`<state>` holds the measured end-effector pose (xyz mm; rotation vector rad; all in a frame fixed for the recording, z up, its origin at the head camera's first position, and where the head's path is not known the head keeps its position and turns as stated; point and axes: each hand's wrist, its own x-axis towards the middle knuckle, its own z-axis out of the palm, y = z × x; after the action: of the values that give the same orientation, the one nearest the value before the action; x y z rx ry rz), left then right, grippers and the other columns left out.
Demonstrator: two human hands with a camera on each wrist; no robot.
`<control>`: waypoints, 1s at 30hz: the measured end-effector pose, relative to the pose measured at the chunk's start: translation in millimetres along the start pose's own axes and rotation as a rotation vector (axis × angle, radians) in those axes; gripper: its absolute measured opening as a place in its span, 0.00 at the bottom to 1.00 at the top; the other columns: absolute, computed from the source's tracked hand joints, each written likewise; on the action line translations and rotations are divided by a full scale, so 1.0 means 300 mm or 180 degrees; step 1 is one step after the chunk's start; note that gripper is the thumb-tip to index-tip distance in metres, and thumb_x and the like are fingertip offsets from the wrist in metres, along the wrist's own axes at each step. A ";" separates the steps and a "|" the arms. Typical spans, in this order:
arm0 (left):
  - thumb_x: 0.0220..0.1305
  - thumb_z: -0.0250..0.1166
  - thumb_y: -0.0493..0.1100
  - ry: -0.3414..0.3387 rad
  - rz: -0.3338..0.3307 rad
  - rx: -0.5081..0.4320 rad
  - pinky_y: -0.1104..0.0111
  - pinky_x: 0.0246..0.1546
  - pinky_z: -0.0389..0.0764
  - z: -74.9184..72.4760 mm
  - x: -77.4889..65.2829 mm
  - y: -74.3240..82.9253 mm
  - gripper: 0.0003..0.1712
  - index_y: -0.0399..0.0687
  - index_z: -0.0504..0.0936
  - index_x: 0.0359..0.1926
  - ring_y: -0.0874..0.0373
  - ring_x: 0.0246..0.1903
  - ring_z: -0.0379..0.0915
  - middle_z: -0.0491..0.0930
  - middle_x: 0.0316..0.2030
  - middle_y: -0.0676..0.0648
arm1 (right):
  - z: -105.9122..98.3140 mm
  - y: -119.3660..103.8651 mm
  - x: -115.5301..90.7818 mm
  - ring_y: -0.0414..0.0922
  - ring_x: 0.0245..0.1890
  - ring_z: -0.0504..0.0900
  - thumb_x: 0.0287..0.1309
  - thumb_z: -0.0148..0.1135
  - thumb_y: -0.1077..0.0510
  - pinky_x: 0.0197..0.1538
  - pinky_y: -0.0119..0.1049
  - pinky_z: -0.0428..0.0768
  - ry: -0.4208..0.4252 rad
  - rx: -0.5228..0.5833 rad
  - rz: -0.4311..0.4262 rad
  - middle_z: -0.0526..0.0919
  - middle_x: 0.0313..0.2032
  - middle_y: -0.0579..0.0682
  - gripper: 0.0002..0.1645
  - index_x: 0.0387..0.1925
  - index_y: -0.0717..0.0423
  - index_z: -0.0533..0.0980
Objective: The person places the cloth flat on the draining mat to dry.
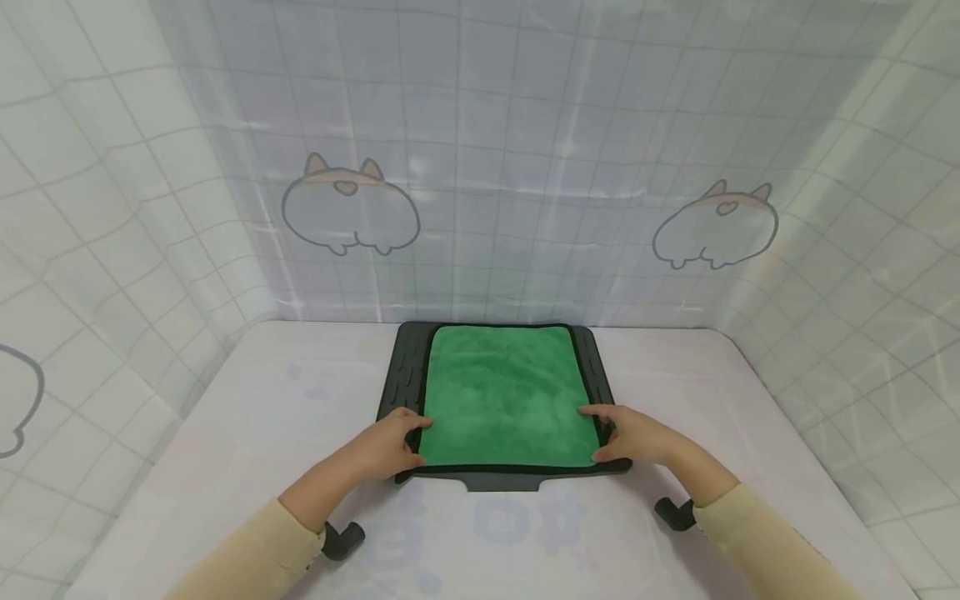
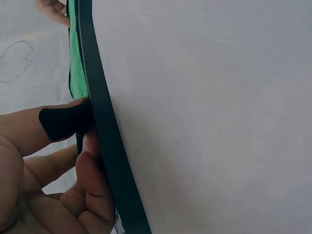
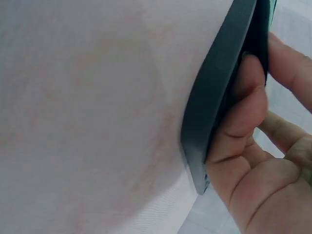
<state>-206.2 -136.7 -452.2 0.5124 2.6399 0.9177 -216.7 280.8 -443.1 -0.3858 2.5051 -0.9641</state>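
Observation:
A square green plush cloth (image 1: pixel 510 392) with black edging lies flat over a black tray (image 1: pixel 405 367), whose ridged sides and front tab show around it. At the front left corner of the cloth, my left hand (image 1: pixel 384 446) pinches its edge between thumb and fingers. In the left wrist view the black edging (image 2: pixel 63 122) overlaps the thumb, and the fingers are tucked beneath, beside the tray's rim. My right hand (image 1: pixel 633 435) pinches the front right edge. Its fingers (image 3: pixel 241 107) reach between the cloth's border and the tray's rim (image 3: pixel 204 97) in the right wrist view.
The tray stands on a pale table (image 1: pixel 300 400) near its back edge. Behind it hangs a white grid-patterned curtain (image 1: pixel 525 208) with animal drawings, and similar sheets enclose both sides. A black wrist mount (image 1: pixel 343 542) sits on the left forearm, another (image 1: pixel 675 514) on the right.

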 end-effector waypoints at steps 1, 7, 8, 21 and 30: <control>0.58 0.74 0.35 0.0000 -0.0003 0.0009 0.70 0.29 0.78 0.001 -0.001 0.000 0.36 0.39 0.74 0.67 0.64 0.29 0.73 0.69 0.63 0.38 | 0.001 -0.002 0.000 0.45 0.33 0.80 0.50 0.78 0.60 0.37 0.40 0.80 -0.0004 -0.0022 0.0006 0.71 0.56 0.64 0.49 0.72 0.58 0.65; 0.57 0.75 0.34 0.0026 0.0019 0.0076 0.70 0.29 0.77 0.006 -0.008 -0.004 0.36 0.39 0.74 0.67 0.64 0.29 0.72 0.69 0.63 0.38 | 0.003 -0.010 0.002 0.44 0.31 0.77 0.47 0.79 0.64 0.36 0.38 0.78 -0.0041 -0.0317 -0.0090 0.76 0.46 0.56 0.50 0.71 0.61 0.65; 0.57 0.75 0.34 0.0029 0.0028 0.0080 0.69 0.30 0.78 0.007 -0.009 -0.005 0.37 0.39 0.74 0.67 0.63 0.30 0.72 0.68 0.63 0.38 | 0.002 -0.011 0.002 0.44 0.31 0.76 0.47 0.79 0.65 0.35 0.38 0.78 -0.0051 -0.0382 -0.0114 0.76 0.44 0.55 0.50 0.71 0.61 0.65; 0.65 0.70 0.47 0.0237 0.0281 0.0563 0.45 0.61 0.71 -0.038 -0.009 -0.008 0.33 0.44 0.73 0.68 0.38 0.67 0.62 0.66 0.68 0.38 | -0.055 -0.060 0.020 0.45 0.39 0.79 0.65 0.67 0.55 0.43 0.43 0.80 0.0214 -0.0732 -0.0287 0.78 0.48 0.57 0.32 0.66 0.62 0.71; 0.68 0.66 0.55 0.0245 0.0373 0.0925 0.31 0.61 0.59 -0.033 0.132 -0.002 0.39 0.47 0.67 0.73 0.29 0.71 0.51 0.59 0.73 0.36 | 0.002 -0.123 0.138 0.67 0.74 0.52 0.62 0.68 0.42 0.67 0.67 0.60 0.0294 -0.1251 -0.0391 0.54 0.75 0.66 0.48 0.75 0.56 0.60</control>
<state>-245.5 -125.6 -451.6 0.7199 2.8564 0.5962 -248.6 237.3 -430.0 -0.6332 2.7825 -0.5348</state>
